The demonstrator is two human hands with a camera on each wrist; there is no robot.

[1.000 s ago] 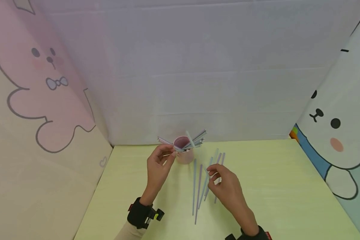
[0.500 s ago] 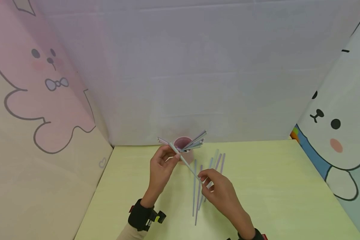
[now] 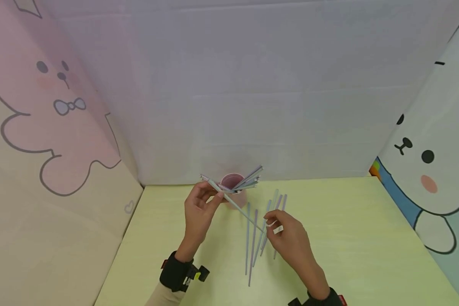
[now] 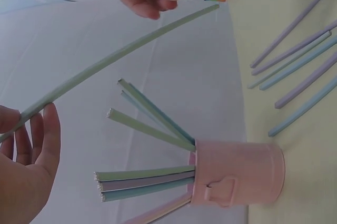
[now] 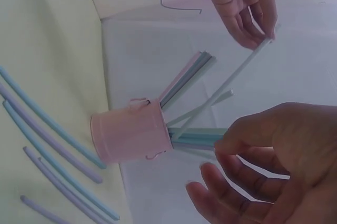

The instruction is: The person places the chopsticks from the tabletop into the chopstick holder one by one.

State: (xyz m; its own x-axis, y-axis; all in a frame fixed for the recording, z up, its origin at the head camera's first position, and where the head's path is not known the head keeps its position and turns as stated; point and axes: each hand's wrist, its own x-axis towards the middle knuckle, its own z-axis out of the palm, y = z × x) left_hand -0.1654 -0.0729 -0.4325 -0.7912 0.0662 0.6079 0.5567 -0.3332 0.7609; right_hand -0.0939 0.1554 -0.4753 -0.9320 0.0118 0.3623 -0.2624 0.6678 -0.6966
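Observation:
My left hand [image 3: 199, 212] pinches a pale green straw [image 3: 242, 213] near its upper end, between thumb and fingers. The straw slants down to the right, with its free end close to my right hand [image 3: 290, 240]. In the left wrist view that end stands apart from the right fingertips. The right fingers [image 5: 239, 176] are loosely bent and hold nothing. Behind the left hand stands a small pink bucket [image 4: 242, 174] with side handles. Several green, purple and blue straws [image 4: 147, 176] lean out of it to both sides.
Several blue, purple and green straws [image 3: 247, 242] lie roughly lengthwise on the pale yellow table [image 3: 348, 238], in front of and right of the bucket. A plain cloth backdrop [image 3: 260, 106] rises behind the table, with cartoon-printed cloths [image 3: 424, 191] at the sides.
The pale green straw was upright by the right hand, then spanned both hands. Now the left hand alone holds it, shifted slightly left, and the right hand has drawn back to the right.

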